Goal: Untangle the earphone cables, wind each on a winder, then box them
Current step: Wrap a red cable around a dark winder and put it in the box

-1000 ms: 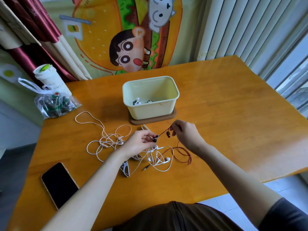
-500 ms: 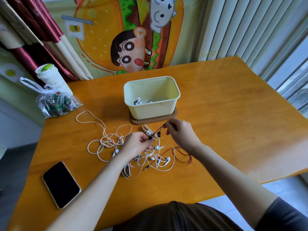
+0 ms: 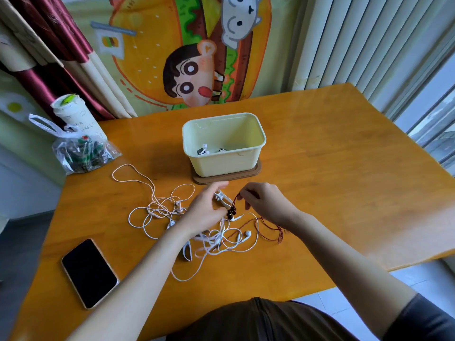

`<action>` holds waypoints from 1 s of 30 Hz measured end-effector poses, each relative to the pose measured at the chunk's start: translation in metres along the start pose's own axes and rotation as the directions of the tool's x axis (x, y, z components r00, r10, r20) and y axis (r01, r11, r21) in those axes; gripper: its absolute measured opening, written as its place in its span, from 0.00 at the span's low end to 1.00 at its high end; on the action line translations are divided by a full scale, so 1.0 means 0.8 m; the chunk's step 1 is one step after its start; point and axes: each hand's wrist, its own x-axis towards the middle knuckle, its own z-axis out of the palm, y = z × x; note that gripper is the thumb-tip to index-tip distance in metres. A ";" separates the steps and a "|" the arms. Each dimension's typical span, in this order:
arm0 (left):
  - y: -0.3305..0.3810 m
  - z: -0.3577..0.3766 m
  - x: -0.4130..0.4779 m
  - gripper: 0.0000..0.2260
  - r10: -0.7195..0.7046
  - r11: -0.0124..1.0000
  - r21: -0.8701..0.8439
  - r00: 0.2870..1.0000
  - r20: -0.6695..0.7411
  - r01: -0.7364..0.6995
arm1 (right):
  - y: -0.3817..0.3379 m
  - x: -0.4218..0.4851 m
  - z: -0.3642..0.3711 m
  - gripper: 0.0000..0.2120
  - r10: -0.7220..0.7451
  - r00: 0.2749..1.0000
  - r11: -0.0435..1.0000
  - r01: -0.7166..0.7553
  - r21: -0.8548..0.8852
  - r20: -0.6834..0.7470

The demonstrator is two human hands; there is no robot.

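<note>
Hands — left hand (image 3: 204,210) spread (blurred), right hand (image 3: 268,205) pinching the red cable (image 3: 235,202), earbuds (image 3: 231,213) dangling.

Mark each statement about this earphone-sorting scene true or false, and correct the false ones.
1. A phone lies with its dark screen up on the table. True.
2. The cream box is empty. False: earphone pieces lie inside it.
3. The right hand pinches a white cable. False: it pinches the red cable.
4. The cream box stands on a brown base. True.
5. The white cables are neatly wound. False: they lie loose and tangled on the table.
</note>
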 end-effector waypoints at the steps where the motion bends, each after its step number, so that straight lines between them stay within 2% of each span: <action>1: 0.010 0.004 -0.002 0.22 0.050 0.998 -0.033 0.997 0.062 -0.048 | -0.001 0.000 0.000 0.12 -0.012 1.000 1.000 0.013 -0.008 0.004; 2: 0.018 0.008 -0.003 0.18 0.091 0.994 -0.060 0.992 0.088 -0.086 | -0.002 0.000 0.000 0.12 -0.022 1.000 1.000 0.023 -0.014 0.008; 4: 0.026 0.011 -0.002 0.10 0.135 0.990 -0.055 0.990 0.041 -0.132 | -0.002 -0.001 0.000 0.12 -0.023 0.999 1.000 0.024 -0.021 0.023; 6: 0.019 0.009 0.003 0.10 0.110 0.994 -0.012 0.993 -0.030 -0.111 | 0.002 -0.003 -0.004 0.11 0.002 0.999 1.000 -0.001 -0.030 0.038; 10: -0.032 -0.004 0.007 0.12 -0.057 0.984 0.161 0.994 -0.096 0.072 | 0.035 -0.005 -0.017 0.11 0.138 0.988 0.990 -0.135 -0.044 0.076; 15: -0.103 -0.025 -0.008 0.13 -0.289 0.923 0.192 0.929 -0.233 0.335 | 0.080 -0.005 -0.034 0.12 0.283 0.957 0.957 -0.277 -0.088 0.062; 20: -0.120 -0.030 -0.016 0.13 -0.417 0.815 0.309 0.866 -0.276 0.490 | 0.074 0.002 -0.023 0.12 0.283 0.958 0.956 -0.285 -0.068 -0.037; 22: -0.103 -0.025 -0.015 0.18 -0.372 0.835 0.325 0.890 -0.262 0.445 | 0.053 0.006 -0.014 0.11 0.222 0.974 0.971 -0.225 -0.078 -0.037; 25: -0.054 -0.013 -0.006 0.25 -0.157 0.965 0.183 0.974 -0.161 0.186 | 0.020 0.010 0.002 0.11 0.113 0.993 0.988 -0.109 -0.113 0.035; 27: -0.019 -0.002 -0.002 0.24 -0.007 0.996 0.085 0.996 -0.090 0.015 | 0.001 0.010 0.011 0.12 0.033 0.997 0.995 -0.026 -0.093 0.069; 30: 0.007 0.008 0.000 0.14 0.065 0.996 -0.059 0.998 -0.028 -0.067 | -0.016 0.010 0.015 0.12 -0.059 0.995 0.997 0.063 -0.048 0.076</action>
